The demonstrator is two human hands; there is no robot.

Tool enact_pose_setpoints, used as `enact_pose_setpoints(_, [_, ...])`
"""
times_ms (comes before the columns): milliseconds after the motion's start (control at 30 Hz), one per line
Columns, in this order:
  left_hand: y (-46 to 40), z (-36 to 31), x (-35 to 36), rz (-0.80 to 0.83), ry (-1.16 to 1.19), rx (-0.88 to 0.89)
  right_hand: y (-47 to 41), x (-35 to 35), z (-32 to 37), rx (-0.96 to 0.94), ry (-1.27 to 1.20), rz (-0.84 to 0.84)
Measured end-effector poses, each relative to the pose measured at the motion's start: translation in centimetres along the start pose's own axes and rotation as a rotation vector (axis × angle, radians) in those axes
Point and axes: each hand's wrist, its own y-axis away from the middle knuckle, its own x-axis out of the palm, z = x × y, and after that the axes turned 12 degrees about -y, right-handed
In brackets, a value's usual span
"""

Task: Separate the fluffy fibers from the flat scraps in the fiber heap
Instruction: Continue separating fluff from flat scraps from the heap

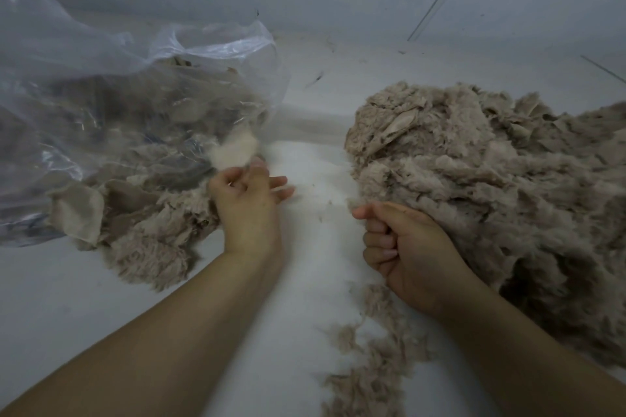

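A big heap of tan fluffy fibers [491, 186] lies on the right of the white surface, with a flat pale scrap [399, 125] showing near its top. My right hand [406, 247] sits at the heap's near-left edge, fingers curled into a fist round a tuft of its fibers. My left hand [249, 203] reaches toward the left pile [152, 230]. Its thumb and forefinger pinch a small pale scrap [233, 149], which is blurred, while the other fingers stick out.
A clear plastic bag [101, 78] lies open at the left, with tan fibers and flat scraps inside and spilling out; one flat scrap [78, 213] lies at its mouth. Loose tufts [366, 366] trail along the near surface. A white strip [315, 247] separates the piles. Grey walls stand behind.
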Motion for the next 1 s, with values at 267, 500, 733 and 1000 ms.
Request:
enact_pose_setpoints(267, [1.5, 1.8, 1.6, 0.874, -1.131, 0.63, 0.4, 0.4, 0.5, 0.015, -0.249, -0.092])
enact_pose_setpoints(500, [1.6, 2.0, 1.7, 0.962, -1.38, 0.767, 0.6, 0.6, 0.5, 0.01, -0.198, -0.087])
enact_pose_setpoints(733, [2.1, 0.8, 0.3, 0.712, -0.799, 0.395, 0.1, 0.3, 0.8, 0.04, -0.341, -0.148])
enact_pose_setpoints(1000, [2.1, 0.7, 1.2, 0.593, -0.675, 0.27, -0.1, 0.4, 0.7, 0.088, -0.315, -0.127])
